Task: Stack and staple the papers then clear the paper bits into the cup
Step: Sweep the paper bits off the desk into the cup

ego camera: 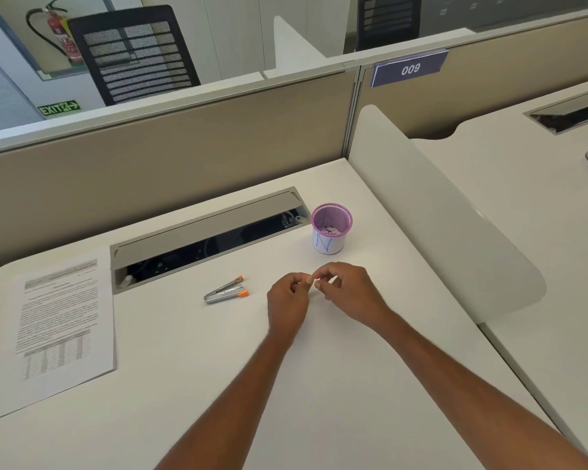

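Note:
A purple mesh cup point(331, 228) with a white label marked N stands on the white desk point(190, 385); white paper bits lie inside it. My left hand point(287, 301) and my right hand point(348, 291) meet just below the cup, fingers curled, fingertips touching. My right hand seems to pinch a tiny white paper bit point(317, 284). Whether my left hand holds anything is too small to tell. A small metal stapler point(226, 290) with orange tips lies left of my hands. The stacked printed papers point(53, 330) lie at the desk's far left.
An open cable tray point(204, 239) runs across the back of the desk, left of the cup. A white divider panel point(435, 212) bounds the desk on the right. A beige partition wall point(170, 147) stands behind.

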A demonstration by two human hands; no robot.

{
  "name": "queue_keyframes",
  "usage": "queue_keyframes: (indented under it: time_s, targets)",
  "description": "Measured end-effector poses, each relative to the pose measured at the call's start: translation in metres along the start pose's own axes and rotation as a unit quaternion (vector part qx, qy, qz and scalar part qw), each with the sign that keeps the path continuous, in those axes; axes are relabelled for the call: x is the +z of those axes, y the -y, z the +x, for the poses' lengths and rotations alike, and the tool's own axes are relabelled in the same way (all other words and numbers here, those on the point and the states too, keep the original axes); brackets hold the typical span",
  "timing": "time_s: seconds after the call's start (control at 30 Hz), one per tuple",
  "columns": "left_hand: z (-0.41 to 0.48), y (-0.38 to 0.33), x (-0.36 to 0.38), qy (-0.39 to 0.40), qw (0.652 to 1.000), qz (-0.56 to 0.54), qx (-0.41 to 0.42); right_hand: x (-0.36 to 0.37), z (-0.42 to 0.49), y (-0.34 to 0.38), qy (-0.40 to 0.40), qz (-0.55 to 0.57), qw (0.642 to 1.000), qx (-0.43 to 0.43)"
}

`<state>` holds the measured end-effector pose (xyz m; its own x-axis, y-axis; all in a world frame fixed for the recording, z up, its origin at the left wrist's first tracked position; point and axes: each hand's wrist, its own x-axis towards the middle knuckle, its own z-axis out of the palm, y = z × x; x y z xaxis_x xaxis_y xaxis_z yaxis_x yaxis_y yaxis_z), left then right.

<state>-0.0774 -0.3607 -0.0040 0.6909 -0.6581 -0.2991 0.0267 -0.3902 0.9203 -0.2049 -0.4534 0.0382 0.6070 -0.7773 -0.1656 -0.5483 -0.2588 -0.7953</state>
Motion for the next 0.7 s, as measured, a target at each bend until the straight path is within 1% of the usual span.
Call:
queue_keyframes:
  time_s: [0.2, 0.37, 0.5, 0.57, 0.7]
  targets:
    - [0.001, -0.01, -0.012, 0.056, 0.994, -0.083, -0.044, -0.001, 0.003, 0.014, -0.011, -0.033, 0.998, -0.051]
    - [0.001, -0.02, -0.019, 0.077, 0.986, -0.118, -0.086, -0.005, 0.01, 0.024, 0.006, -0.019, 0.999, -0.047]
    - [0.003, -0.024, -0.023, 0.075, 0.978, -0.157, -0.113, -0.011, 0.016, 0.033, 0.019, 0.012, 0.999, -0.033]
    - [0.003, -0.029, -0.026, 0.072, 0.975, -0.179, -0.11, -0.016, 0.024, 0.037, -0.019, 0.006, 0.999, -0.047]
    - [0.002, -0.036, -0.036, 0.063, 0.97, -0.199, -0.126, -0.034, 0.045, 0.047, -0.134, -0.07, 0.986, -0.073]
